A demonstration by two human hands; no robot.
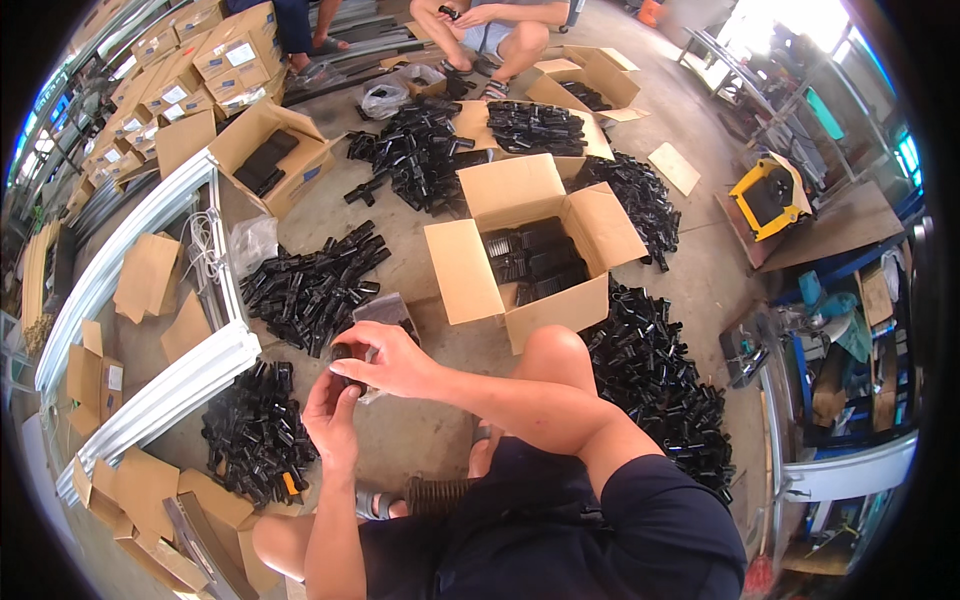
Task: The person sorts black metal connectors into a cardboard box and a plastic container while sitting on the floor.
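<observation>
Both my hands meet in front of my knees, left of the middle, around a small black part [343,354]; its exact kind is mostly hidden by fingers. My left hand [328,415] pinches it from below. My right hand [395,362] grips it from above and the right, thumb and fingers closed. Just past my right hand lies a small clear plastic bag [385,312] with something dark inside. Beyond them, piles of loose black tube-shaped parts [315,285] cover the floor. An open cardboard box [470,255] holds black parts laid in rows.
More black parts are heaped at left [255,430] and right [660,390]. White metal profiles [170,390] run along the left, near a box with black contents [300,180]. A seated person [500,25] works at the back. A yellow-framed object [768,195] and a shelf stand right.
</observation>
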